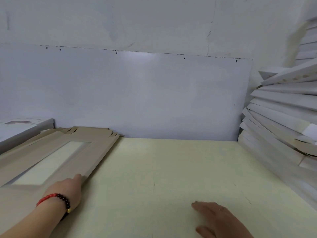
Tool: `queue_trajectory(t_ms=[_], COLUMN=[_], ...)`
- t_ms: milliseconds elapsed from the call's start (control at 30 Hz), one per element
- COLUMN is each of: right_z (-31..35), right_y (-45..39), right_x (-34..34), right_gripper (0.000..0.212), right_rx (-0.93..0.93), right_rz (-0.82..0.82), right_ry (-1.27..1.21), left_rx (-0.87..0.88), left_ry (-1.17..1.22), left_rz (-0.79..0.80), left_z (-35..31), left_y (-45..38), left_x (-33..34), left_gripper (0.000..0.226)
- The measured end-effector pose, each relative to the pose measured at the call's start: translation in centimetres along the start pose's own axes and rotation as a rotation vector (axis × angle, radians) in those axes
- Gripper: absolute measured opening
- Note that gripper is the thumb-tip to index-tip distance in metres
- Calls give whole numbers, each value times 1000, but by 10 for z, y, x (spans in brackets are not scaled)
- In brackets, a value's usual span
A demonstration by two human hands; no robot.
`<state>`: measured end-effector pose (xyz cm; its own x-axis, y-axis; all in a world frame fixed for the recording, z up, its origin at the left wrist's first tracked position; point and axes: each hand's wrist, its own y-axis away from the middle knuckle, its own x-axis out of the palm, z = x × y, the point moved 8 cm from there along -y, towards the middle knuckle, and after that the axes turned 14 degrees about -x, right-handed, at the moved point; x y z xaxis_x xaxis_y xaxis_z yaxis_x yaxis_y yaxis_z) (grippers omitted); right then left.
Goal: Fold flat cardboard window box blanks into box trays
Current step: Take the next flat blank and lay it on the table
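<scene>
At lower left of the frame our left hand (pixel 66 191) lies on the near right edge of the top blank (pixel 51 158), thumb up against the edge and the fingers tucked out of sight below it, so we judge it is taking hold to draw that sheet off the stack (pixel 96 133); whether the fingers actually pinch the card we cannot tell. A red and dark bead bracelet (pixel 54 200) sits on that wrist. At lower right our right hand (pixel 217 219) lies flat, fingers straight and loosely spread, holding nothing, low over the table (pixel 171 169); it looks ready to receive the sheet on the bare middle, though contact with the surface is unclear.

The blanks lie flat in the left half of the frame, window cut-out showing the pale surface beneath, kept beside the working space for easy reach. At the right edge, finished trays (pixel 281 107) lean in a fanned pile against the wall (pixel 154 91), well apart from the blanks, probably to keep done work separate.

The stack's left part and the tray pile run off the frame. How many blanks remain is hard to judge. At far left a white stack (pixel 24 127) is blurred.
</scene>
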<state>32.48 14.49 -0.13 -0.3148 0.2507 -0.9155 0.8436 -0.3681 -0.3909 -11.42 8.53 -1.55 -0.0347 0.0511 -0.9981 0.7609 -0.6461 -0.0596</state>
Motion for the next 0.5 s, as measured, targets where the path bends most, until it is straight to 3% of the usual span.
queue_trajectory(t_ms=[67, 300, 500], right_z=[1, 1, 0], right_y=[0, -1, -1], right_x=[4, -1, 1], right_gripper=[57, 50, 49], right_rx=[35, 7, -18], right_rz=[-9, -67, -117], right_ry=[-40, -59, -59], left_rx=[40, 16, -147], left_ry=[-45, -41, -45], left_rz=[6, -3, 0], left_z=[0, 12, 22], left_y=[-6, -19, -36], left_x=[-2, -9, -17], left_gripper=[24, 39, 23])
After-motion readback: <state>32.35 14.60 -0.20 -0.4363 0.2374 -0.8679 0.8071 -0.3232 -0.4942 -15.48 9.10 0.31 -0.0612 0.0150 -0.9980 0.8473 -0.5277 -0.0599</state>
